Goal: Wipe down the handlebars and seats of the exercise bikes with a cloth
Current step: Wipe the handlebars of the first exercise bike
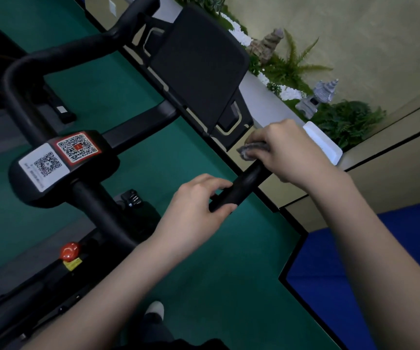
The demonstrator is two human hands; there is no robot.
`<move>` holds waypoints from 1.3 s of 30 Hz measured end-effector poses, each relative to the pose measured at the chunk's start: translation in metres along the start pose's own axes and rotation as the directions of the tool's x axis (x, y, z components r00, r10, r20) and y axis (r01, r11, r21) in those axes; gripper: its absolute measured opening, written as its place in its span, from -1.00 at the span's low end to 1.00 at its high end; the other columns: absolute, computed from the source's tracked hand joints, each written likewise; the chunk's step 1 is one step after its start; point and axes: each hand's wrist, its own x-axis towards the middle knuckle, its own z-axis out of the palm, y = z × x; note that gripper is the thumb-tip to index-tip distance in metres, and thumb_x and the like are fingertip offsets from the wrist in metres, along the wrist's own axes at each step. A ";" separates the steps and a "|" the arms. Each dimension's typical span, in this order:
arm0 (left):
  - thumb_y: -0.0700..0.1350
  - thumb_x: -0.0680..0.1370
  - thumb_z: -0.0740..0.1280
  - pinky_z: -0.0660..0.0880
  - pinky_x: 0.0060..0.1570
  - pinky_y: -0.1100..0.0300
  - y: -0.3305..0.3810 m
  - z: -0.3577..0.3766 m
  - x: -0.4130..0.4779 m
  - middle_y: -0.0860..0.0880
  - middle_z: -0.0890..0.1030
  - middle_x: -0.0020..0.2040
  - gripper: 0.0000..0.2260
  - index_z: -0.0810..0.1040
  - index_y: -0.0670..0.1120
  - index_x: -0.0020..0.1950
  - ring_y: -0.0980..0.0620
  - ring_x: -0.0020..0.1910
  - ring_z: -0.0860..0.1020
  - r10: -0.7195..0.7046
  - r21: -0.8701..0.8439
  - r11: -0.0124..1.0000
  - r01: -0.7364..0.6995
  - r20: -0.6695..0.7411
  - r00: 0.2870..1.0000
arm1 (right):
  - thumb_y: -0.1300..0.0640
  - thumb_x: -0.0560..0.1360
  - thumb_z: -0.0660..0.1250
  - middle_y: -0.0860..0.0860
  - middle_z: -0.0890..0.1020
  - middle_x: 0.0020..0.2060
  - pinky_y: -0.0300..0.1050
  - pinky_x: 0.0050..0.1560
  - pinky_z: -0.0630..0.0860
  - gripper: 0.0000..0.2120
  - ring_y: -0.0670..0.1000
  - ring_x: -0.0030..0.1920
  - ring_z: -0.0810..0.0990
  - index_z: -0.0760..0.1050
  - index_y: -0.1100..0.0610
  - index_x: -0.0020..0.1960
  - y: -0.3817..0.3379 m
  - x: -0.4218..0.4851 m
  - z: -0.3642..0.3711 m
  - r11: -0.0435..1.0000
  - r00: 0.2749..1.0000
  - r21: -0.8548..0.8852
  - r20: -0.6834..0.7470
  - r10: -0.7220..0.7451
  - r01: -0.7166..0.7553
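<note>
Head view, looking down over the front of a black exercise bike; the handlebar (pixel 248 180) runs diagonally across the frame, and its near right end sits between the person's two hands; the left hand (pixel 196 200) is wrapped round the very end of the bar, fingers curled over the top and thumb underneath; the right hand (pixel 292 152), just further up the same bar, is closed round a crumpled grey cloth (pixel 253 150), holding it against the bar, with a fold of cloth poking out to the left of the fingers; both forearms are bare.

Left of the hands, the centre block of the handlebar carries two QR stickers (pixel 77 147), one bordered in red and one white; beyond it a dark, blank screen (pixel 199 64) stands tilted; lower left, a red knob (pixel 69 250) sits on the bike's frame above a small yellow label.

The floor (pixel 216 286) is green, with a blue mat (pixel 355 274) at the right; a white planter ledge with ferns (pixel 292 69) and small stone ornaments runs along the beige wall; a white shoe (pixel 154 309) shows at the bottom.
</note>
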 end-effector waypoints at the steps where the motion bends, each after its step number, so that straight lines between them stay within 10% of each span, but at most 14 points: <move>1: -0.03 0.47 0.44 0.26 -0.11 0.57 0.000 0.000 0.000 0.16 0.53 -0.01 -0.71 0.58 0.04 0.18 0.21 -0.05 0.48 -0.003 -0.006 1.000 0.003 -0.001 1.000 | 0.09 0.47 0.40 0.02 0.52 -0.40 -0.20 -0.33 0.28 -0.86 0.11 -0.25 0.53 0.66 0.10 0.00 -0.003 0.000 0.002 1.000 1.000 -0.014 0.011 0.012 -0.012; 23: -0.01 0.37 0.52 0.38 -0.16 0.48 -0.004 -0.001 -0.001 0.11 0.61 -0.06 -0.74 0.64 0.02 0.04 0.19 -0.09 0.55 -0.127 -0.109 0.986 0.122 -0.035 0.991 | 0.12 0.51 0.31 0.08 0.68 -0.14 0.03 -0.03 0.55 -0.85 0.10 -0.08 0.62 0.62 0.06 0.02 -0.036 -0.003 0.017 0.998 0.939 0.031 0.338 -0.067 0.060; 39: 0.06 0.46 0.42 0.31 -0.04 0.43 0.008 0.004 0.021 0.16 0.56 0.12 -0.63 0.53 0.07 0.24 0.25 -0.02 0.51 -0.032 -0.021 0.999 0.033 0.040 0.999 | 0.15 0.54 0.31 0.11 0.63 -0.21 -0.07 -0.13 0.40 -0.86 0.13 -0.10 0.55 0.64 0.16 -0.04 0.023 -0.007 -0.012 0.997 0.975 0.057 -0.212 0.071 -0.061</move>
